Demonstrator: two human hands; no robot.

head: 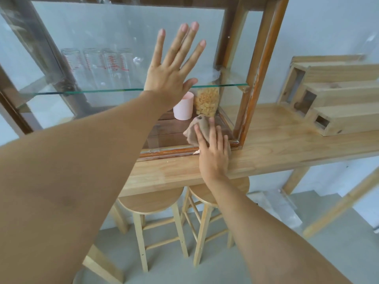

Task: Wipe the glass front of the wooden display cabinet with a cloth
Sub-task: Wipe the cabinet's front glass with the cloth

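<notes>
The wooden display cabinet (260, 64) stands on a light wooden counter, and its glass front (114, 31) fills the upper left of the view. My left hand (172, 72) lies flat on the glass with its fingers spread, level with the glass shelf inside. My right hand (213, 154) presses a crumpled beige cloth (200, 126) against the lower right corner of the glass, just above the bottom frame rail. Most of the cloth shows above my fingers.
Inside the cabinet are several clear glasses (96, 66) on the glass shelf, a pink cup (183, 108) and a jar of yellow snacks (207, 101). A stepped wooden rack (336, 99) sits on the counter (272, 148) to the right. Two wooden stools (155, 199) stand under the counter.
</notes>
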